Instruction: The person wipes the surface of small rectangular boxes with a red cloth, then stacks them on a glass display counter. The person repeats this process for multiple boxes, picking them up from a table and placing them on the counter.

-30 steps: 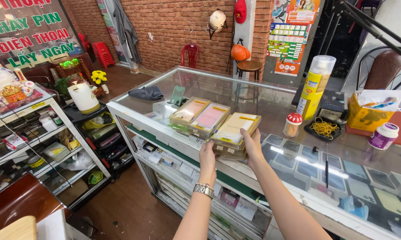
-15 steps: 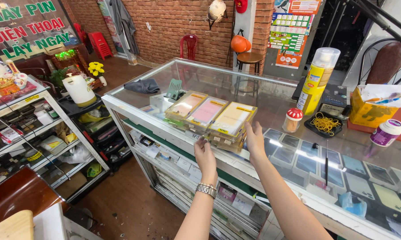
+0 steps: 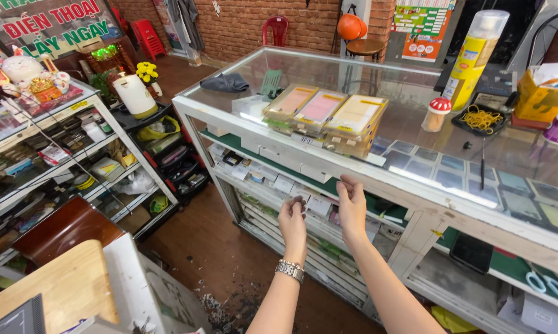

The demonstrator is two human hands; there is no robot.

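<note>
I see my left hand [image 3: 293, 218] and right hand [image 3: 351, 201] loosely curled, grasping nothing, before the glass counter's front edge [image 3: 378, 179]; I'd steady both against its white frame

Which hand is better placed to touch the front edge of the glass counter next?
Probably the right hand: its fingertips already sit just under the glass counter edge, while the left hand hangs lower and farther out.

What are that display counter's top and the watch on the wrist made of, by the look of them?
The counter top looks like clear glass: it mirrors light and shows the goods beneath. Its frame seems white-painted metal or wood, chipped. The watch band on the left hand looks like shiny silvery metal links.
</note>
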